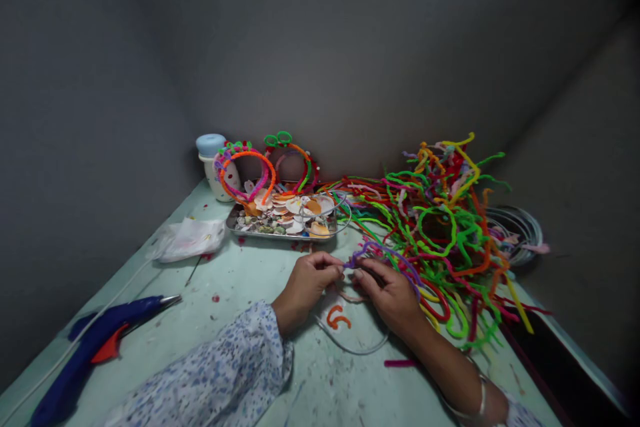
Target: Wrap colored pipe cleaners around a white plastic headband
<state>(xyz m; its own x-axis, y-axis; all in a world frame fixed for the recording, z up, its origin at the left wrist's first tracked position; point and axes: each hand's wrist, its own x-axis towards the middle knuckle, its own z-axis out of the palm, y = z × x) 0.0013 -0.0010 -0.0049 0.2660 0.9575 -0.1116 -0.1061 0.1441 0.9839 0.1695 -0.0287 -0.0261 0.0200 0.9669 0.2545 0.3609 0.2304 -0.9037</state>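
Note:
A purple pipe cleaner (pixel 387 250) runs between my two hands and arches up over the right one. Its end is pinched between the thumb and fingers of my left hand (pixel 309 285). My right hand (pixel 394 295) has thumb and fingers closed on the same pipe cleaner a short way to the right. Under the hands lies a pale thin hoop (pixel 356 351), partly hidden by them. Two short curled orange pipe cleaner pieces (pixel 339 317) rest inside its curve. Near my right wrist is a short magenta piece (pixel 400 363).
A tangled heap of coloured pipe cleaners (pixel 440 213) fills the right back. Behind my hands, a metal tray (pixel 280 235) holds shells, with decorated headbands (pixel 273 180) standing there. A blue glue gun (pixel 95 347), plastic bag (pixel 193 240), lidded bottle (pixel 213 147) and coiled hoops (pixel 530 230) surround the work.

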